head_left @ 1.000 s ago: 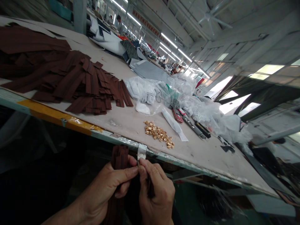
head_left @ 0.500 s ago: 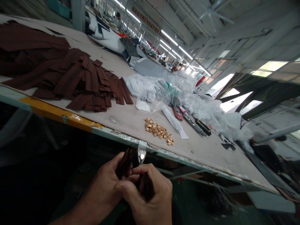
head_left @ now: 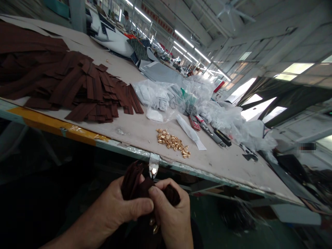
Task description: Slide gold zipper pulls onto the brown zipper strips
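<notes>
Just below the table edge, my left hand [head_left: 116,207] is closed round a bundle of dark brown zipper strips [head_left: 131,176]. Close beside it on the right, my right hand [head_left: 172,211] pinches the brown strips, its thumb near the left thumb. A few small gold pieces [head_left: 155,226] hang under the fingers against the dark fabric. A small metal fixture [head_left: 154,169], wrapped in clear tape, sticks out from the table edge right above the hands. On the table beyond lies a pile of gold zipper sliders [head_left: 173,143].
Many brown strips [head_left: 85,86] cover the table's left part. Clear plastic bags [head_left: 166,97] lie behind the gold pile, with a white paper strip [head_left: 191,133], a red box [head_left: 194,122] and a grey cutter [head_left: 211,133] nearby. The table edge [head_left: 129,152] runs diagonally.
My left thumb has stretched out across the strips and my right thumb has come up. More brown fabric and the gold pieces now show between my hands. The view has shifted slightly.
</notes>
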Demonstrator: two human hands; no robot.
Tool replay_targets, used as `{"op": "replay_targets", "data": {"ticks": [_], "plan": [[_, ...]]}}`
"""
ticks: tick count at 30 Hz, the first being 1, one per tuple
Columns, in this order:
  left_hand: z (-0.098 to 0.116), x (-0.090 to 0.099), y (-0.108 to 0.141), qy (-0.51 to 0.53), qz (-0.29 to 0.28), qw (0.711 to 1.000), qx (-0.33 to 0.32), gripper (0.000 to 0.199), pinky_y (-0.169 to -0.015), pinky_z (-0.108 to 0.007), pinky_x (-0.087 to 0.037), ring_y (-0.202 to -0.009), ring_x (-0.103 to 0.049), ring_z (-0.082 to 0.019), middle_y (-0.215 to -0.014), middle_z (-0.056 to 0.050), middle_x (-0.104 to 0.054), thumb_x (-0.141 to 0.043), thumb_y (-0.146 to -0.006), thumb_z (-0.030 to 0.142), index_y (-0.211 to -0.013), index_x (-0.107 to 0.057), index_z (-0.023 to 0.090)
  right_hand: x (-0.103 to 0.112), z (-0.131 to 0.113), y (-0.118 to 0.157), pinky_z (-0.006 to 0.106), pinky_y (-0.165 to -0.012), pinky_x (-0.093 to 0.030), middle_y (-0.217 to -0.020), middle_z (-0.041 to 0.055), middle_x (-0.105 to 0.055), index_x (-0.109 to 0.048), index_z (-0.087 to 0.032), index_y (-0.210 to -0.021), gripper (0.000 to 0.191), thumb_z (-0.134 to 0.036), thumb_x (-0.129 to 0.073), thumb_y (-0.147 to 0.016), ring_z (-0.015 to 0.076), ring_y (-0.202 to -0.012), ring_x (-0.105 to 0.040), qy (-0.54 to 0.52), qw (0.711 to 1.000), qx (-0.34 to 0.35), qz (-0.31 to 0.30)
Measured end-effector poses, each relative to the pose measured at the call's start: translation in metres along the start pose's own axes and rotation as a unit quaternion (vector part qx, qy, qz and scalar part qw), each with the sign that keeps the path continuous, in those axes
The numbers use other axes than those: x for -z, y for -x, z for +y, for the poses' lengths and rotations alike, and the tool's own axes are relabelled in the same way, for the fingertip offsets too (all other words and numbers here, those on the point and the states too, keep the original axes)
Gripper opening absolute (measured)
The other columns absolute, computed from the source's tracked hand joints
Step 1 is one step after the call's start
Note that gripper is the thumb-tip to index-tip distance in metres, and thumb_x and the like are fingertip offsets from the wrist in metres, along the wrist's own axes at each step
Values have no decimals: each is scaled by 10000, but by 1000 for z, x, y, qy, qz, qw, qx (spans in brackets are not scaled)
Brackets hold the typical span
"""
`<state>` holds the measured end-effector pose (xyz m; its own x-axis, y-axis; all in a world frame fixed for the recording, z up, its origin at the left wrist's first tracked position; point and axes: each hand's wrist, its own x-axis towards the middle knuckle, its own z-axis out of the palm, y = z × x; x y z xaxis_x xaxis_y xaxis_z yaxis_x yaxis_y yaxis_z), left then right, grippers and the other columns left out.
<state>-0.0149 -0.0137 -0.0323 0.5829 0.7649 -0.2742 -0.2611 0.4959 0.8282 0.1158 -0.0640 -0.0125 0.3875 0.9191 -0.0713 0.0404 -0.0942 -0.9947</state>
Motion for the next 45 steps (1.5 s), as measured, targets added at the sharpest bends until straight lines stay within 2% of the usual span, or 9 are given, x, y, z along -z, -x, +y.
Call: {"op": "replay_targets", "data": {"ticks": [5, 9, 12, 16, 18, 22, 26, 32, 45], "plan": [[-2, 4, -2, -48, 137, 989, 7, 406, -458, -201, -386, -492, -472, -108, -537, 46, -542, -642, -752, 580, -664, -592, 187, 4, -1, 0, 217, -470, -391, -523, -27, -540, -716, -153, -758, 203, -354, -725, -731, 94, -469, -442, 7, 1000, 2, 26], [-3, 5, -2, -80, 102, 990, -57, 374, -600, -211, -470, -653, -566, -141, -683, 19, -633, -765, -648, 536, -749, -665, 190, 5, -6, 2, 229, -529, -444, -628, 21, -650, -725, -157, -754, 153, -304, -686, -768, 139, -568, -552, 78, 996, 46, -3], [-4, 5, 0, -72, 80, 992, -61, 324, -607, -190, -452, -654, -535, -118, -687, 26, -607, -767, -677, 488, -743, -667, 188, 5, -7, 3, 224, -540, -445, -650, 15, -660, -707, -175, -755, 110, -225, -632, -820, 135, -575, -573, 137, 980, 144, -23], [0, 1, 0, 17, 65, 998, 17, 325, -403, -152, -248, -454, -274, -49, -522, 84, -410, -743, -713, 476, -693, -626, 173, 5, -7, 3, 212, -550, -452, -680, 24, -656, -674, -164, -840, 157, -47, -575, -809, 129, -588, -608, 203, 907, 366, -53], [3, -1, -1, 62, 75, 994, 44, 358, -387, -148, -208, -430, -215, -39, -470, 98, -356, -758, -689, 487, -651, -618, 160, 5, -6, 4, 210, -571, -468, -717, 31, -667, -664, -168, -890, 204, -13, -573, -794, 134, -626, -624, 196, 890, 407, -59], [4, -1, -2, 81, 68, 992, 70, 313, -382, -145, -196, -402, -224, -31, -435, 106, -361, -793, -672, 442, -705, -644, 169, 3, 0, 4, 203, -555, -468, -716, -7, -651, -676, -207, -876, 120, -118, -613, -825, 116, -596, -595, 117, 956, 269, 8], [-2, 2, -2, 90, 53, 992, 73, 300, -395, -154, -198, -411, -253, -35, -446, 99, -380, -809, -669, 396, -667, -612, 170, -1, 5, 2, 203, -519, -470, -682, -16, -619, -671, -184, -847, 157, -277, -742, -742, 116, -577, -555, -8, 996, 86, -1], [7, 3, -2, 109, 19, 991, 69, 269, -433, -169, -204, -418, -241, -48, -402, 84, -380, -720, -754, 422, -683, -650, 172, -3, 3, -5, 147, -317, -189, -641, -18, -593, -608, -151, -739, 303, -441, -677, -791, 3, -346, -268, -170, 982, -57, -65], [23, -6, -11, 41, 78, 994, 69, 343, -372, -141, -168, -387, -272, -17, -473, 55, -483, -801, -582, 399, -540, -579, 141, -8, 3, -19, 114, -320, -195, -522, -53, -540, -457, -188, -628, 269, -307, -683, -711, 13, -359, -209, -256, 957, -104, -89]]}}
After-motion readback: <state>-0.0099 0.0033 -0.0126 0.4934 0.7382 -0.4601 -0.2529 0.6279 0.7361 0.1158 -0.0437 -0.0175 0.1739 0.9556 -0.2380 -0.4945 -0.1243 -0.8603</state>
